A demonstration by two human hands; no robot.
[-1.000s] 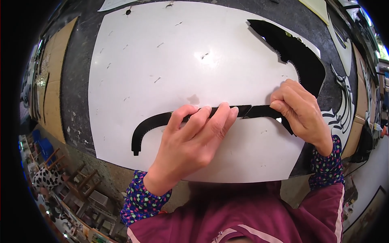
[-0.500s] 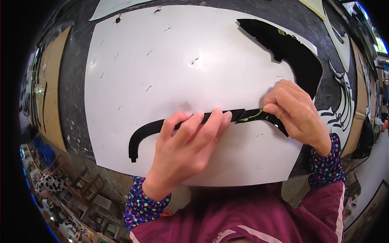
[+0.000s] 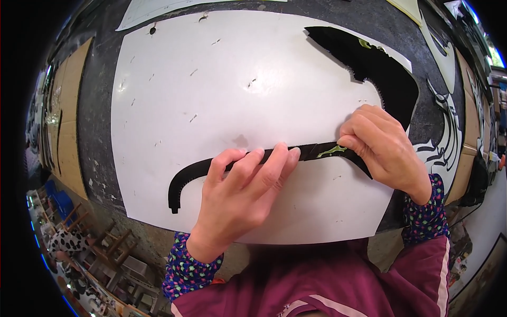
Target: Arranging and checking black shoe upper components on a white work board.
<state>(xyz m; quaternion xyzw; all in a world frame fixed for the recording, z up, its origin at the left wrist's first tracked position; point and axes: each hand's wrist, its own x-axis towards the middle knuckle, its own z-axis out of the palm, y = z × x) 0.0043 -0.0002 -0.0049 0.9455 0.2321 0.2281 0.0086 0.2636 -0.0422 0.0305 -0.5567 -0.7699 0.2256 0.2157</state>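
A narrow, curved black strip [image 3: 196,170], seemingly fabric, lies on a white board [image 3: 222,68] with its rounded left end bending toward me. My left hand [image 3: 237,198] rests over it, fingertips pressing along its upper edge. Right of those fingers, the strip meets a broad, curved black piece [image 3: 398,79] at a slanting line. Near that join, the broad piece's narrow end carries a yellow-green patch [image 3: 331,151]. My right hand [image 3: 383,148] is closed in a pinch on this end, hiding part of it. Fine notches run along the inner curves of both pieces.
The board lies on a dark, worn table [image 3: 97,158]. Brown cardboard [image 3: 71,116] stands at the left, and white sheets with black curved shapes [image 3: 441,142] lie to the right. Wooden stools [image 3: 108,243] and a blue chair [image 3: 62,203] are on the floor at lower left.
My right hand has shifted slightly left with the broad piece's end. The step at the join has evened out, and more of the yellow-green patch shows. My left hand stays almost still.
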